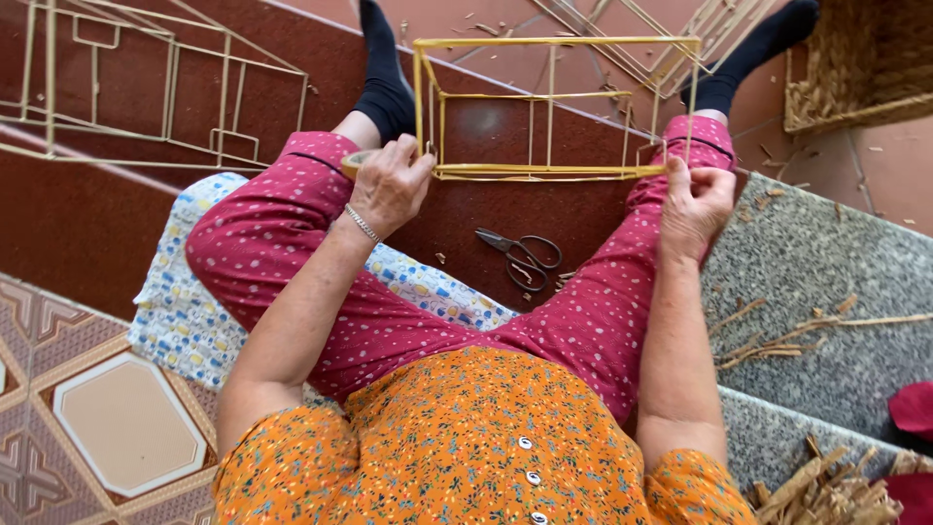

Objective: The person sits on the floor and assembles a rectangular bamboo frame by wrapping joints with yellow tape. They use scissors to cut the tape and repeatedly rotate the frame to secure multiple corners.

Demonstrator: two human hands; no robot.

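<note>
Dark red tiled floor (87, 224), with black-handled scissors (525, 258) lying between the legs, a patterned cushion (180, 321) at the left, a finished stick frame (146, 87) farther left, a woven basket (860, 63) top right, and cane scraps (777, 335) on the grey stone step (826, 262)

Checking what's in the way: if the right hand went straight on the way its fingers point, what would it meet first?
The right hand points up along the stick frame it grips; probably that frame's upright corner stick first, though depth is unclear.
</note>
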